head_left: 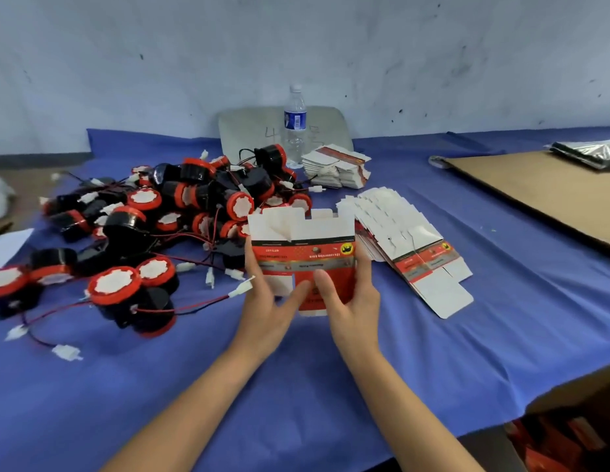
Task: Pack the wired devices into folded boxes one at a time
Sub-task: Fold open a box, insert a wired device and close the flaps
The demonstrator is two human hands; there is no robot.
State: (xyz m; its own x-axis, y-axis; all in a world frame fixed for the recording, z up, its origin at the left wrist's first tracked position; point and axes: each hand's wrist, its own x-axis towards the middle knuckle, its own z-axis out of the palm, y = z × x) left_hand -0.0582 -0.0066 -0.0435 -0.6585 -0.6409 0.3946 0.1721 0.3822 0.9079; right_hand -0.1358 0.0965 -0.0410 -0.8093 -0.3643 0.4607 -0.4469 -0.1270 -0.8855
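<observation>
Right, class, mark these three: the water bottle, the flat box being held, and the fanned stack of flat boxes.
water bottle (295, 120), head view, on its blue label.
held flat box (307, 255), head view, on its red printed band.
fanned stack of flat boxes (392, 221), head view, on a white panel.

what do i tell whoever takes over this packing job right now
Left hand and right hand: both grip one flat printed box, not yet folded, held above the blue cloth.
Wired devices: loose in a tangled pile on the left, none in hand.
More flat boxes: fanned out on the right; another stack lies beside the water bottle.
Done: no finished box plainly visible.
Left: fold this box, put one device in, close it, repeat.
</observation>
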